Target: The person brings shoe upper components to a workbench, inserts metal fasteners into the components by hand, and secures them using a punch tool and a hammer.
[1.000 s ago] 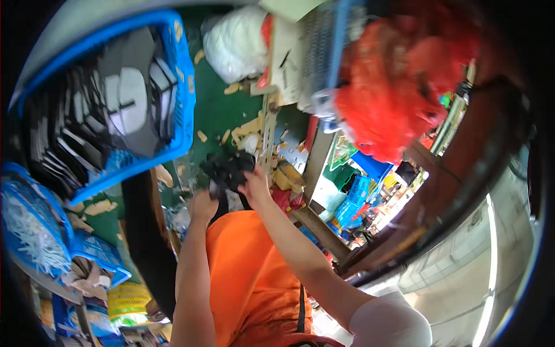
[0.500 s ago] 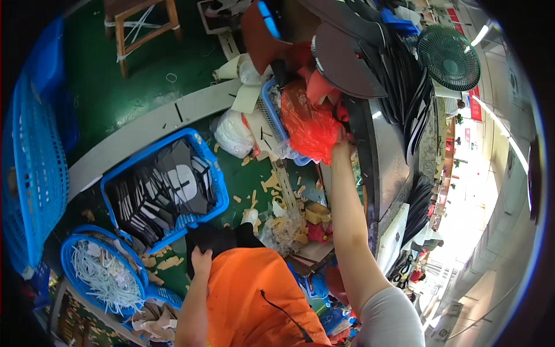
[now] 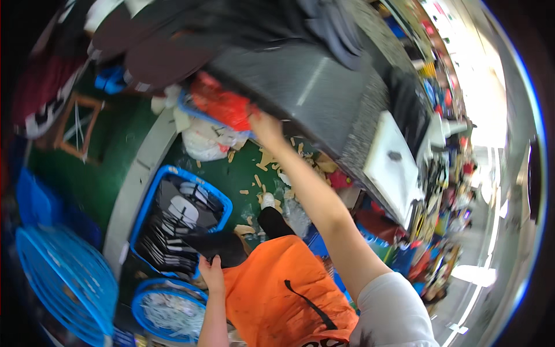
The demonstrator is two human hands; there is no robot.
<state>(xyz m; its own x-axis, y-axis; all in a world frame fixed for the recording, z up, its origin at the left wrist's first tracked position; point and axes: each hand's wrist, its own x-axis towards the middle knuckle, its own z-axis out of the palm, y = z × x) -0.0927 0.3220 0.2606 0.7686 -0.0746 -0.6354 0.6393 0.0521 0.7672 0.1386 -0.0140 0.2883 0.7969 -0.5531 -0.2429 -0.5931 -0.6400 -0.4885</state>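
My left hand [image 3: 213, 276] is closed on the edge of a flat black piece [image 3: 222, 247], thumb on top, just above my orange apron [image 3: 283, 283]. The piece juts out toward a blue basket [image 3: 139, 228] filled with black and grey flat pieces [image 3: 184, 211]. My right arm stretches far forward, and my right hand [image 3: 266, 128] is at the near edge of a crumpled red plastic bag [image 3: 222, 104]. That bag lies on a smaller blue basket [image 3: 186, 105] beside the dark table. Blur and the bag hide the right fingers, so their grip is unclear.
A dark worktable [image 3: 289, 81] runs along the right, with a white board [image 3: 393, 165] on it. A round blue basket [image 3: 167, 312] holds pale strips, and a tall blue basket [image 3: 69, 277] stands left. Scraps litter the green floor near a white bag [image 3: 202, 141] and wooden stool [image 3: 78, 127].
The view has swung to the right, so baskets and table sit differently in it. My right hand remains at the red bag. The black piece in my left hand shows more plainly.
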